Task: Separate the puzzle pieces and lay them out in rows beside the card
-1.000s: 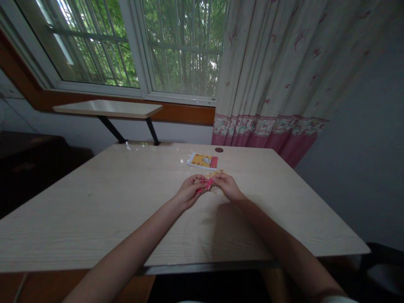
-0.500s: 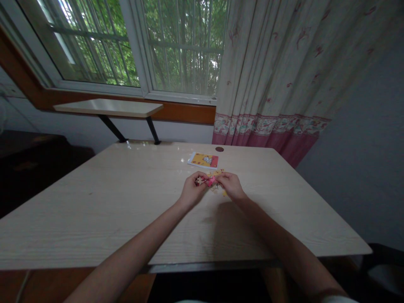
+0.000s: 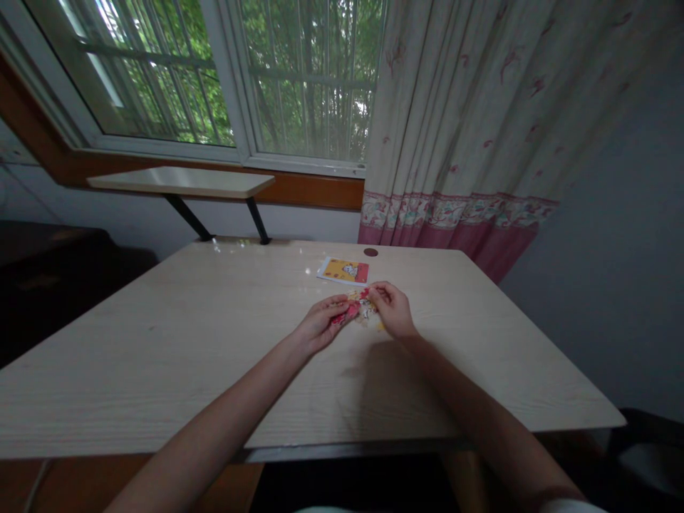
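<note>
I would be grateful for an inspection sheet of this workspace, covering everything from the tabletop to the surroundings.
Surface: pale wooden table, lit unevenly.
Job's things: small yellow and white pieces between the hands; picture card beyond them.
Clutter: round brown disc near the far edge.
Hands: left hand holds pink-red pieces; right hand is at a red piece, grip unclear.
Cables: possible cord on the floor, lower left.
Surroundings: barred window, patterned curtain, raised shelf.

The right hand (image 3: 392,308) is now a bit farther from the left hand (image 3: 320,320), with a red piece (image 3: 365,293) at its fingertips.
</note>
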Available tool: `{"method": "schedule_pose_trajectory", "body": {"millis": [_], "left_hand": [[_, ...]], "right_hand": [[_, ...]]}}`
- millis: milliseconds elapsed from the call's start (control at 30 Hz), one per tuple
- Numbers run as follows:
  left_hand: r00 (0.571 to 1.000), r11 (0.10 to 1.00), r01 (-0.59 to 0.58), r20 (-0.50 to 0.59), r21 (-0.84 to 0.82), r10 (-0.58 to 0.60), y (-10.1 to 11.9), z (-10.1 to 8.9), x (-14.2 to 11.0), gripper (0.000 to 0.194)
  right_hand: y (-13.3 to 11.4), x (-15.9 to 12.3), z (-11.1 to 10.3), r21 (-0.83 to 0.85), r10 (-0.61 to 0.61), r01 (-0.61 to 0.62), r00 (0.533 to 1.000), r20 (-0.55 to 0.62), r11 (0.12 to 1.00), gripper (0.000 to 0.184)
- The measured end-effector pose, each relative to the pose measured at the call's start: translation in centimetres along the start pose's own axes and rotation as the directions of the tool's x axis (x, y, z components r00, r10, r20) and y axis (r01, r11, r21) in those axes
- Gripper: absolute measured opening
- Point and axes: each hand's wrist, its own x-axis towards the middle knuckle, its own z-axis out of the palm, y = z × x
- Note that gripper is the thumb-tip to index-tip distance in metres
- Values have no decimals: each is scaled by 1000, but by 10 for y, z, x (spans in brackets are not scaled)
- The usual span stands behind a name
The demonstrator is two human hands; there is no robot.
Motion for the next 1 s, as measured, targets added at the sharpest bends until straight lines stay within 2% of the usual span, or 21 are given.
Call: {"method": "schedule_pose_trajectory", "body": {"millis": [133,200,300,500,667,767,900,1000], "left_hand": [[999,997,24,34,-70,-21,4,2,0,12],[997,994,59,50,-95,-54,7,3,-1,11],[997,993,55,63,-100,-49,9,3,-3,13],[981,999,39,191,-37,-31,2,2,-6,40],[977,998,43,208,46,-51,0,4,-10,53],[978,999,39,204,37,-46,1,4,-10,47],[989,993,33,141,110,-48,0,-1,-8,36],[994,976,-10,104,219,-14,-4,-4,-5,30]], "right_hand": [[7,3,-8,-290,-43,65,996,84,955,19],[6,1,-7,-361,-91,132,987,130,923,18],[1,-3,-2,-359,-152,215,969,197,908,19],[-1,-8,8,-316,-216,325,917,335,891,31],[3,-8,8,-293,-222,330,911,347,897,20],[3,-7,8,-245,-188,265,937,295,933,10],[8,-4,8,-72,-1,15,983,184,997,11],[11,-2,8,68,127,-139,980,155,988,16]]}}
